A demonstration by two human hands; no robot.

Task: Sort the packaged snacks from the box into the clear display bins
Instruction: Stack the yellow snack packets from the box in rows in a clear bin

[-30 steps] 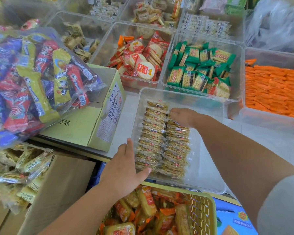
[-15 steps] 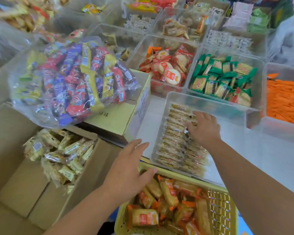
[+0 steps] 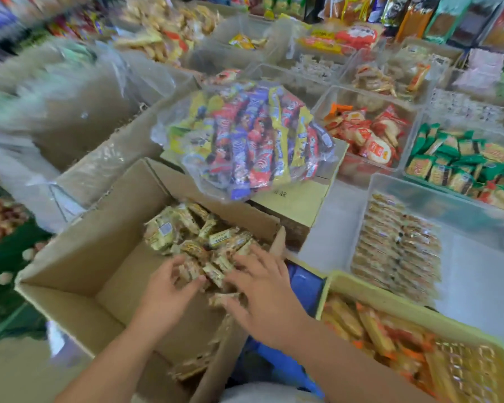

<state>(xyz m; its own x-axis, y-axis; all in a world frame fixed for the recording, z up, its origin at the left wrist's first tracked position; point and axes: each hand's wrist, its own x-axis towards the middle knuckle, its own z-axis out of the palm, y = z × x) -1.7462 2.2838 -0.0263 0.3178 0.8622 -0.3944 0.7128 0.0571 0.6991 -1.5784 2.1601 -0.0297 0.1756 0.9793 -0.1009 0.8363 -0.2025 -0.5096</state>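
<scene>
Down in the large open brown cardboard box, just left of the white worktop, that's where the action is, with both hands in among the stock. Over to the right on the worktop sits the rectangular clear plastic display bin. It has neat rows of what look like matching packets along its left half and bare floor on its right. In the box itself, the loose pile of small gold-and-white wrapped snacks is heaped towards the far right corner. The right hand lies over the near edge of the pile, fingers spread and fairly straight, gripping nothing. The left hand has its fingers bent down onto the packets with the thumb alongside; through the blur I cannot tell whether a packet is pinched. The step looks like gathering a handful. To do it well, I'd rake the packets together between both palms and turn them to lie the same way. Then squeeze gently, since crinkly wrappers will likely slip, and lift clear of the box flap before crossing to the bin.
</scene>
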